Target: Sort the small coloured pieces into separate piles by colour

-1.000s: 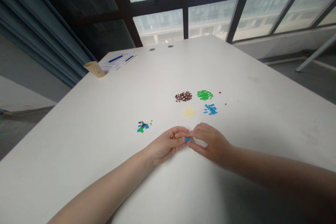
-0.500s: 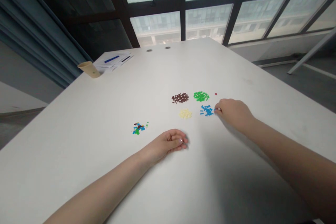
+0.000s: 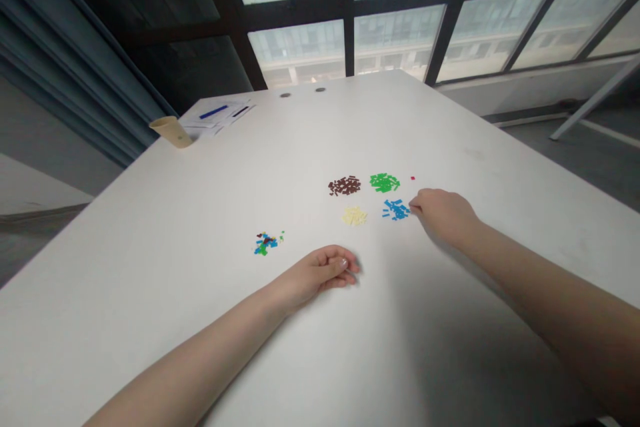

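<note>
My right hand (image 3: 444,215) is closed in a pinch at the right edge of a pile of small flat blue pieces (image 3: 397,210). Whatever sits between its fingertips is hidden. My left hand (image 3: 325,273) rests on its side on the table, fingers loosely curled and slightly apart, with nothing visible in it. Beyond it lies a pile of pale yellow pieces (image 3: 355,215). Behind that are dark brown pieces (image 3: 345,186) and, to their right, green pieces (image 3: 385,182). A single red piece (image 3: 413,178) lies beyond my right hand.
A mixed pile of coloured pieces (image 3: 265,243) lies left of my left hand on the white table (image 3: 200,247). At the far left edge stand a beige cup (image 3: 173,132) and papers (image 3: 213,119) with a blue pen (image 3: 213,112). Windows rise behind the table.
The right fingertips have pressed closer together at the edge of the blue pile. A bluish bit seen at them before no longer shows. My left hand has hardly moved.
</note>
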Demonstrator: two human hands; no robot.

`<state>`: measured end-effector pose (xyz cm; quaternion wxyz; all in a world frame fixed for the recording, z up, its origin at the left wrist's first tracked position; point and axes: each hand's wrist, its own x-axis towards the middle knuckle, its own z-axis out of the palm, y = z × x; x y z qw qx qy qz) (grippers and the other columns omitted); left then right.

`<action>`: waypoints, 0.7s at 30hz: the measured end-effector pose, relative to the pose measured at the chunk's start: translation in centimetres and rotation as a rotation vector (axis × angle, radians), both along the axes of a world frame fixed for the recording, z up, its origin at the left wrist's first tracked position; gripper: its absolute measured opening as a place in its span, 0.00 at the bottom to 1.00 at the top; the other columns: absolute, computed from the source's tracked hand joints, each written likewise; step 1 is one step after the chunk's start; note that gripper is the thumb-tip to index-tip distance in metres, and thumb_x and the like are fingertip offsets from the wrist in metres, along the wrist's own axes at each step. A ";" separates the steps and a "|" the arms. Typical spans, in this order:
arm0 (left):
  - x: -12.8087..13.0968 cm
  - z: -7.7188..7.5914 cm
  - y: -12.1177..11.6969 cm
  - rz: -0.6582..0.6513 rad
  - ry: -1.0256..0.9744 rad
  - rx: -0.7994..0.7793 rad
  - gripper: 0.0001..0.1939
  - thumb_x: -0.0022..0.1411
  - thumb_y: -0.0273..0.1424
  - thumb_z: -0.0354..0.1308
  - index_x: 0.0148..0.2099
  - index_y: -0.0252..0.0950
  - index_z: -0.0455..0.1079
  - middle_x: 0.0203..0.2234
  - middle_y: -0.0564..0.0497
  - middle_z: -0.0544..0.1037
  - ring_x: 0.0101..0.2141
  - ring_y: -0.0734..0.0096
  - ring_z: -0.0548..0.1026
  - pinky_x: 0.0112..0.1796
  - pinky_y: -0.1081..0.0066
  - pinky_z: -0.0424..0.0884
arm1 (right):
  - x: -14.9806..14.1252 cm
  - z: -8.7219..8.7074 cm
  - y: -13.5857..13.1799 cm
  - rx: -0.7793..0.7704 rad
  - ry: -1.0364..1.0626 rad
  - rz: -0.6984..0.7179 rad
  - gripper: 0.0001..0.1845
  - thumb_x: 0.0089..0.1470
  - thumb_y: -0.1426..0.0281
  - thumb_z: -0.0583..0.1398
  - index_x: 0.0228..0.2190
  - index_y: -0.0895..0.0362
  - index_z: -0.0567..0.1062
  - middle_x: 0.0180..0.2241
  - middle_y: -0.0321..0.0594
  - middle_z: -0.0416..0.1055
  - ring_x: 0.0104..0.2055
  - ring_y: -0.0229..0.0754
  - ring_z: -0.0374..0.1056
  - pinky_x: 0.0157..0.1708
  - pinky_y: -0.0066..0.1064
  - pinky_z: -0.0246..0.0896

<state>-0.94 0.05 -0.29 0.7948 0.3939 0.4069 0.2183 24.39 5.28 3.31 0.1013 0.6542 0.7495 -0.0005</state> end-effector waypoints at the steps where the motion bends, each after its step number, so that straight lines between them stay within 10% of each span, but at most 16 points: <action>1: -0.1 0.2 0.2 0.004 0.025 0.022 0.12 0.52 0.35 0.58 0.37 0.32 0.67 0.33 0.49 0.73 0.31 0.76 0.72 0.37 0.73 0.65 | 0.0 0.4 -0.2 0.018 -0.023 -0.004 0.14 0.55 0.75 0.49 0.31 0.58 0.75 0.34 0.46 0.71 0.36 0.45 0.66 0.27 0.30 0.50; 6: -3.5 3.1 2.8 0.105 0.488 0.549 0.10 0.57 0.33 0.50 0.39 0.34 0.66 0.31 0.49 0.73 0.29 0.74 0.69 0.32 0.72 0.65 | -1.7 1.7 -2.9 0.071 -0.017 0.077 0.13 0.55 0.75 0.47 0.32 0.58 0.71 0.32 0.45 0.71 0.34 0.45 0.66 0.27 0.31 0.50; 10: -7.6 5.4 4.9 0.216 1.286 1.100 0.13 0.59 0.30 0.43 0.40 0.36 0.68 0.39 0.45 0.71 0.40 0.63 0.67 0.42 0.64 0.61 | -4.3 0.6 -6.7 -0.153 0.094 0.254 0.13 0.55 0.74 0.46 0.30 0.57 0.70 0.27 0.43 0.72 0.27 0.44 0.67 0.23 0.31 0.50; 15: -8.7 3.9 5.7 -0.142 1.457 0.932 0.09 0.53 0.27 0.50 0.33 0.36 0.71 0.31 0.46 0.74 0.31 0.65 0.70 0.33 0.67 0.63 | -6.2 -1.9 -9.4 -0.320 0.157 0.407 0.12 0.54 0.75 0.49 0.36 0.57 0.70 0.29 0.44 0.73 0.28 0.44 0.69 0.24 0.31 0.54; 21: -7.9 1.4 5.7 -0.221 1.506 0.936 0.08 0.53 0.31 0.49 0.31 0.37 0.69 0.30 0.46 0.73 0.28 0.67 0.69 0.28 0.70 0.59 | -6.1 -2.6 -9.3 -0.305 0.153 0.410 0.13 0.54 0.75 0.49 0.39 0.58 0.70 0.33 0.46 0.73 0.30 0.44 0.69 0.26 0.32 0.56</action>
